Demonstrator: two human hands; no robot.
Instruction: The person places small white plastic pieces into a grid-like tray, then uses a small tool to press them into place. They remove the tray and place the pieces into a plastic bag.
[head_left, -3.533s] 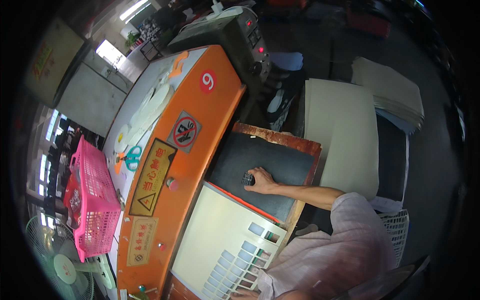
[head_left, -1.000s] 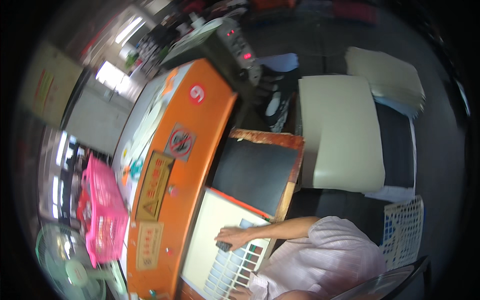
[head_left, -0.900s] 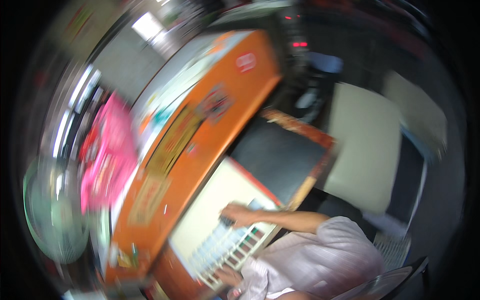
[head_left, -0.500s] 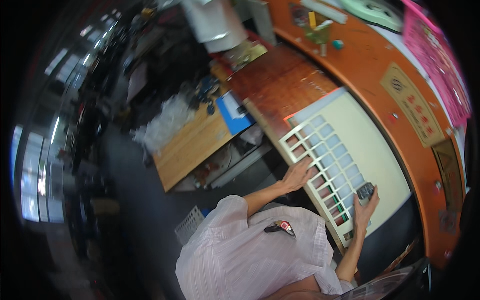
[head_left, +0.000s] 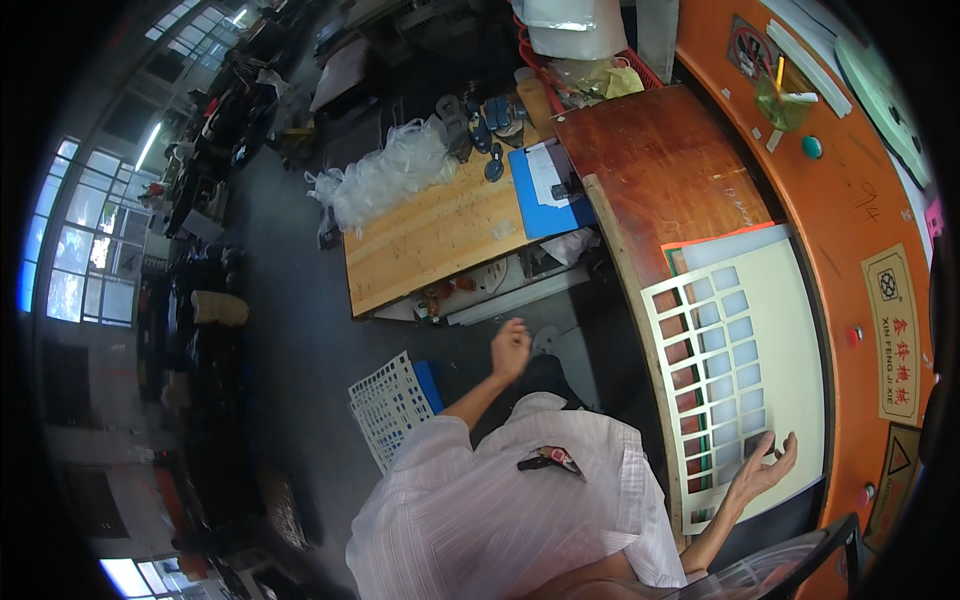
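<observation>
Sheet [head_left: 795,340], cream and cut with columns of openings, lies flat on the near part of the red-brown surface [head_left: 665,140]. Its left side runs along the surface's left edge, its right side beside the orange machine [head_left: 850,220]. Pale blue shows through the right-hand openings, red-brown and green through the left column. An orange-red strip [head_left: 690,243] shows at its far left corner.

Dark block [head_left: 752,445] sits at the right border of the openings, toward the sheet's near end. Of the 2 hands, the right hand [head_left: 765,468] is there, open, thumb and fingers parted, just beside the block; whether it touches is unclear. The left hand [head_left: 510,350] is off the surface's left edge, above the floor, loosely closed, with nothing visible in it.

Left of the surface's far half stands a wood surface [head_left: 440,235]. Clear bags [head_left: 390,175] cover its far left part; a blue clipboard [head_left: 545,222] with papers [head_left: 543,170] lies at its right end. On the floor, left of the person, is a white basket [head_left: 390,405]. A green cup [head_left: 783,107] is on the machine's front.
</observation>
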